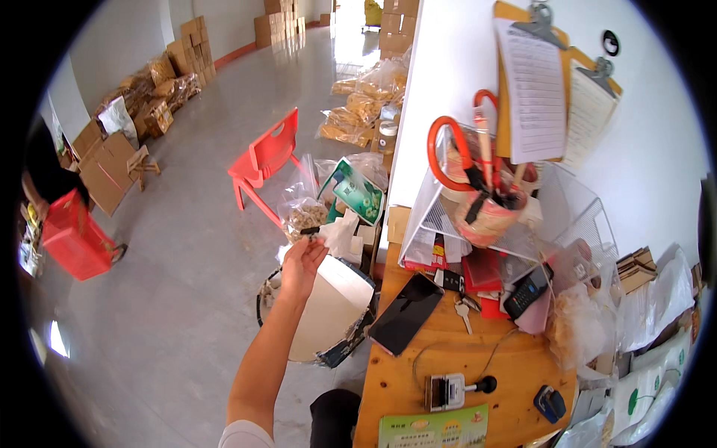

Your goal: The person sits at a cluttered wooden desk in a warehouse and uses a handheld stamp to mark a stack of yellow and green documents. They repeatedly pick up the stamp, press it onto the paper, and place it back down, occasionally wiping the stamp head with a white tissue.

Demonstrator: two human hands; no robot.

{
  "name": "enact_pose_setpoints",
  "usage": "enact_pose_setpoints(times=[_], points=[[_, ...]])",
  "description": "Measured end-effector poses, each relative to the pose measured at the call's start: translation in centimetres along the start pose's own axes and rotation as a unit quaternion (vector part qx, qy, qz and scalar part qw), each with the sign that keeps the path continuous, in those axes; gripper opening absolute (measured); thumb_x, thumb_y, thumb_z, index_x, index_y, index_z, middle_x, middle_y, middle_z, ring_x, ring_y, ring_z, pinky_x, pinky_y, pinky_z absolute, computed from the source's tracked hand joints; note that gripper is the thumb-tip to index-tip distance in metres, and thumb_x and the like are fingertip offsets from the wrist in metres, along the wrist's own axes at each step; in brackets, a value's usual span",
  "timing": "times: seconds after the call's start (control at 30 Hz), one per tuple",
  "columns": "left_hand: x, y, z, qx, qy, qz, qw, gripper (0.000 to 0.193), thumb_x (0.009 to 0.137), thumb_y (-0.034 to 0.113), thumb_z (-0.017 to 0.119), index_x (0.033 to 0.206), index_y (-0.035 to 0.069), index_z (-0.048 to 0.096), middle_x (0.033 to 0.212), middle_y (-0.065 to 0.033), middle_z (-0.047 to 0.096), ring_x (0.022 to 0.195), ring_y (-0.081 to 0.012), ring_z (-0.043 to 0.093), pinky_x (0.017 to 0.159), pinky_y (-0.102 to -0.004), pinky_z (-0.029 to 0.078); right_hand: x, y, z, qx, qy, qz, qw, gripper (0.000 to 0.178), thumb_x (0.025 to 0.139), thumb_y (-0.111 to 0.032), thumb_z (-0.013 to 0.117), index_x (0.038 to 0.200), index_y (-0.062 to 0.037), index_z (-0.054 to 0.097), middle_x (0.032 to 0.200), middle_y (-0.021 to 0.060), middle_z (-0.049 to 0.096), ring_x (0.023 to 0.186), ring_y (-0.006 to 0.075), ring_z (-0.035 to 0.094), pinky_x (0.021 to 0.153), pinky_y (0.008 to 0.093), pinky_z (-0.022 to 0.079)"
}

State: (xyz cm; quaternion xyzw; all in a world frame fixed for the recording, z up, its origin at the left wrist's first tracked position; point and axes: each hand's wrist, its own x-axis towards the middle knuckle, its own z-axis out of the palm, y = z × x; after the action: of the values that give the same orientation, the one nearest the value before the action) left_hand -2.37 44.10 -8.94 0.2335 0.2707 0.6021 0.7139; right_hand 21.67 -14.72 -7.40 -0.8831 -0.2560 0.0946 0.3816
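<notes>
My left arm reaches forward from the lower edge, and my left hand (302, 261) is raised with its fingers bent together. At its fingertips is a small dark piece (309, 231), too small to name. Crumpled white paper (341, 234) shows just right of the fingers; whether they touch it I cannot tell. Below the hand is a round cream-topped seat (310, 328) with a worn dark rim. Clear plastic bags of brownish contents (306, 214) and a green printed pouch (355, 193) stand beyond it. My right hand is out of view.
To the right, a wooden table (392, 373) bears a phone (407, 313), keys (464, 315), a stamp (448, 392) and a mesh rack (579, 201). A red chair (265, 153) stands ahead. At the left, a person's hand (39, 209) touches a red plastic object (78, 237).
</notes>
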Motion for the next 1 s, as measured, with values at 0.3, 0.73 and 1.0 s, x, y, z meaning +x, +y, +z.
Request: enact_pose_setpoints(times=[0.3,0.73,1.0], points=[[-22.0,7.6,11.4,0.008,-0.119,-0.082,0.99,0.021,0.1,0.021,0.051,0.094,0.003,0.062,0.096,-0.0109,0.068,0.094,-0.0194,0.067,0.095,-0.04,0.051,5.0,-15.0,1.3,0.096,0.03,-0.357,0.929,0.062,0.084,-0.004,0.056,0.139,0.0088,0.033,0.142,0.0236,0.04,0.127,0.0331,0.039,0.097,0.0397,0.036],[-41.3,-4.4,17.6,-0.049,-0.17,-0.303,0.936,0.019,0.099,0.017,0.052,0.106,0.002,0.06,0.101,-0.0142,0.067,0.098,-0.0249,0.067,0.096,-0.043,0.051,2.7,-14.1,-2.9,0.147,0.04,-0.387,0.909,0.036,0.079,0.002,0.071,0.114,-0.0013,0.063,0.109,0.0166,0.064,0.089,0.0317,0.065,0.074,0.0355,0.053],[-43.5,-6.5,18.8,0.034,-0.202,-0.227,0.952,0.017,0.1,0.017,0.049,0.098,0.001,0.055,0.112,-0.0189,0.065,0.12,-0.0307,0.058,0.107,-0.0412,0.043,7.9,-8.4,-5.9,0.128,0.068,-0.26,0.955,0.022,0.079,0.006,0.064,0.1,0.0006,0.067,0.092,0.0159,0.064,0.075,0.0316,0.064,0.066,0.0348,0.052]])
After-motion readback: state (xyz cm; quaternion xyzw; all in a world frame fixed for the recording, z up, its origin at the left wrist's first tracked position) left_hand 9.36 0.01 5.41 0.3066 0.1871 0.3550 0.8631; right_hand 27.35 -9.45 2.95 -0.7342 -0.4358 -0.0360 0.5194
